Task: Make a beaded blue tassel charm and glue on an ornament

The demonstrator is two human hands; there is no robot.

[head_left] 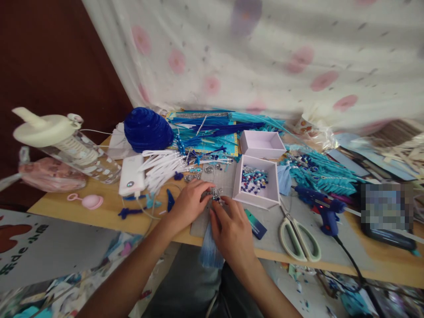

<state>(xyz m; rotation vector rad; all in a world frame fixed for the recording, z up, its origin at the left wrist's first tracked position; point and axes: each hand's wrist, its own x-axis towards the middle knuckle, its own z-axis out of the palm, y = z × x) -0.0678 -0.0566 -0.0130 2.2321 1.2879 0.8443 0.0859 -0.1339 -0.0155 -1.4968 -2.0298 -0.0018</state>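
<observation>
My left hand and my right hand meet at the front of the table, fingers closed around a small silver filigree ornament with dark blue beads. My left thumb and fingertips pinch its left side, and my right fingers hold it from the right and below. A light blue tassel hangs beneath it over the table edge, partly behind my right hand. Just beyond, more silver charms lie on the grey mat. A white box of blue, white and silver beads stands close to my right hand.
Scissors and a blue glue gun lie right, its cord running off the front edge. An upturned white box, blue stems, white stems, a power bank and a tall bottle stand around.
</observation>
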